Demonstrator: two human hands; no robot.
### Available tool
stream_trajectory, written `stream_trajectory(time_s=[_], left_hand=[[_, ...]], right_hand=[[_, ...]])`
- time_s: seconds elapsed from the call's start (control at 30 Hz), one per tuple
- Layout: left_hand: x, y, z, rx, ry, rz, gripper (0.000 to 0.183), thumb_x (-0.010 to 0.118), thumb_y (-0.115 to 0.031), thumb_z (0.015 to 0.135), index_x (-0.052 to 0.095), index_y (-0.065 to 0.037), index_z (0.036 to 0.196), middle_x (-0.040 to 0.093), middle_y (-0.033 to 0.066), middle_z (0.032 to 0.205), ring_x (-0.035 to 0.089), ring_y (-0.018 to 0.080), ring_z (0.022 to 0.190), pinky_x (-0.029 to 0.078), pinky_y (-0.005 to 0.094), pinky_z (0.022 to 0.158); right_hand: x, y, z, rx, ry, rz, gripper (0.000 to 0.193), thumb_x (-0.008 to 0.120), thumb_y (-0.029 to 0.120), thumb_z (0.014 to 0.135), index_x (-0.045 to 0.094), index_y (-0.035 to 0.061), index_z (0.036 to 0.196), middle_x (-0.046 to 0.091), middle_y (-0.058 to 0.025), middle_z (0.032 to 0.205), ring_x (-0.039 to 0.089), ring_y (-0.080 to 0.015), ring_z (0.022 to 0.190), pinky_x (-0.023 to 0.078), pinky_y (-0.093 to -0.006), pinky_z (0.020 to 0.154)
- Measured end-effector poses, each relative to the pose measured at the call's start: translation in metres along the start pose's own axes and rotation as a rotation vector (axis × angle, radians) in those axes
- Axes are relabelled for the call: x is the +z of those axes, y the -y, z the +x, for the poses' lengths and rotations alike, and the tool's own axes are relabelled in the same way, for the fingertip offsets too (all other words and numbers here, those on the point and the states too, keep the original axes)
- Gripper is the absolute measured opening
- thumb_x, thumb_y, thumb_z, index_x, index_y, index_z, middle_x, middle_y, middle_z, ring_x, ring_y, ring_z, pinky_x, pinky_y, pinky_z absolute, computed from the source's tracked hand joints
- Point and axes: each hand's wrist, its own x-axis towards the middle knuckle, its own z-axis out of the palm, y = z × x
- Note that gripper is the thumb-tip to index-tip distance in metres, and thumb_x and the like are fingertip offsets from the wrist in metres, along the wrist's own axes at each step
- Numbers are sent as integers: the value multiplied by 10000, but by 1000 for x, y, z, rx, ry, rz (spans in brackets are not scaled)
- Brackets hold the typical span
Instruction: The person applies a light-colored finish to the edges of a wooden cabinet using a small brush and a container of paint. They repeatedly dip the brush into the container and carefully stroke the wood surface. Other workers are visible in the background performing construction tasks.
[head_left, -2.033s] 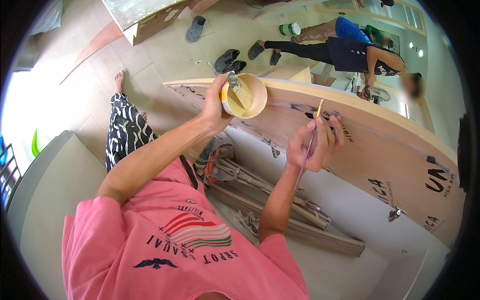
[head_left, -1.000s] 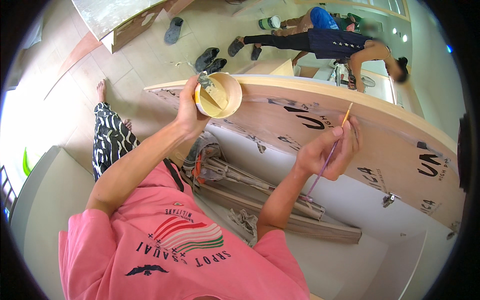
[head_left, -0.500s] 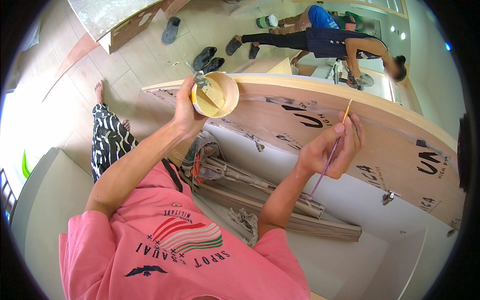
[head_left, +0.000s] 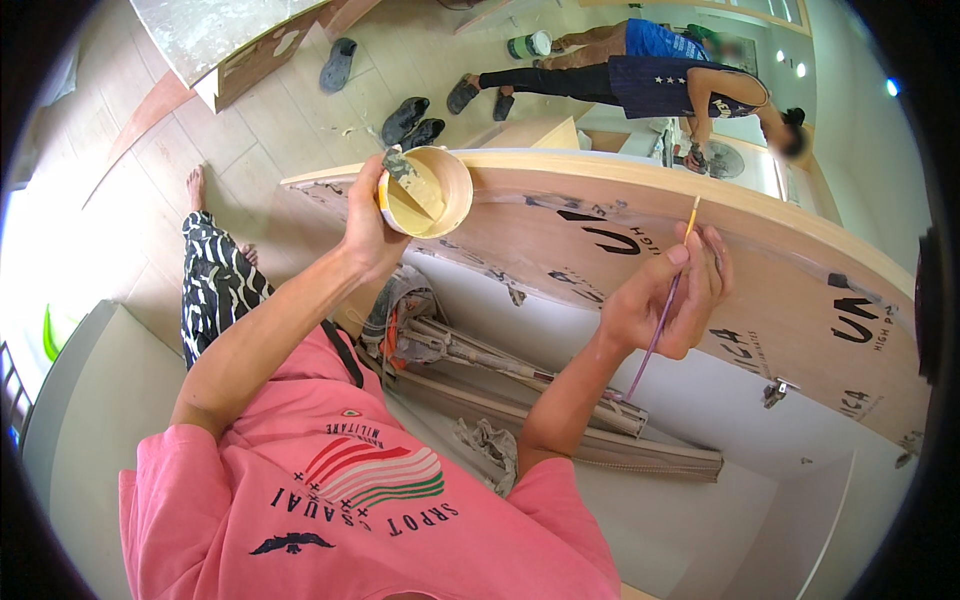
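Note:
My left hand (head_left: 366, 222) is wrapped round a small tub (head_left: 457, 192) of cream-coloured paint or filler, tilted so its inside shows. A smeared flat blade like a putty knife (head_left: 409, 177) rests in the tub, partly over its rim. In a pinch grip my right hand (head_left: 680, 290) holds a thin paintbrush (head_left: 652, 347) with a purple handle. Its yellowish tip points up at the pale edge of a wooden door panel (head_left: 540, 235); whether it touches the edge I cannot tell. Plastic film and dark print cover parts of the panel's face.
Below the panel is a white cabinet interior holding a folded beige frame (head_left: 560, 410) and a crumpled cloth (head_left: 488, 445). A metal hinge (head_left: 778, 391) sticks out at the panel's lower edge. Beyond, one person (head_left: 650, 88) handles a power tool near another person in blue. Dark clogs (head_left: 405, 120) lie on the floor.
The brush tip has shifted slightly left along the panel's edge. My left hand and the tub are a touch lower and further left in view. The person beyond has moved the power tool slightly.

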Motion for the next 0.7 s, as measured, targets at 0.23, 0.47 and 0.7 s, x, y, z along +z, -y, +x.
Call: stream_trajectory(time_s=[0.23,0.47,0.7], left_hand=[[2,-1,-1,-9,-40,-1,556,323,-470,1016,509,-87,1375,489,115,1487,533,249,1287,431,415,1082],[3,-3,-4,-2,73,17,553,342,-489,1007,519,-111,1371,466,109,1509,526,242,1296,440,404,1073],[5,-5,-6,-10,118,40,617,332,-511,1006,485,-69,1407,455,87,1520,518,235,1307,439,383,1080]], right_hand=[[-1,3,10,-45,-1,-3,156,588,-54,860,673,-75,989,715,-168,895,668,-345,920,542,-403,854],[-3,-10,20,61,-215,91,157,594,-48,878,660,-103,1008,699,-192,882,665,-352,922,560,-436,819],[-7,-14,26,134,-209,83,150,600,-42,885,665,-100,1009,705,-192,894,662,-342,937,543,-437,851]])
